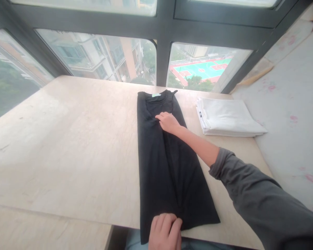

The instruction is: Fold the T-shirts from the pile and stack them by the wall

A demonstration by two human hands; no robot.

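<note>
One black garment (155, 166) lies lengthwise on a pale window ledge (67, 149), its neckline near the back edge, its hem at the front edge with one corner hanging over. The right hand (168, 121) appears pinched on cloth just below the neckline; the left hand (165, 231) curls at the hem (whether it clasps fabric, one cannot tell). The step in hand looks to be a lengthwise fold, its slanting edge running between the hands; the next move would call for both ends to be kept level and the cloth smoothed flat. Near the ledge's back right corner sits a folded white stack (226, 116), beside a floral-patterned wall (294, 139). Beyond the dark window frame (163, 34), buildings (114, 55) and a green-and-red sports court (202, 70) show far below.
</note>
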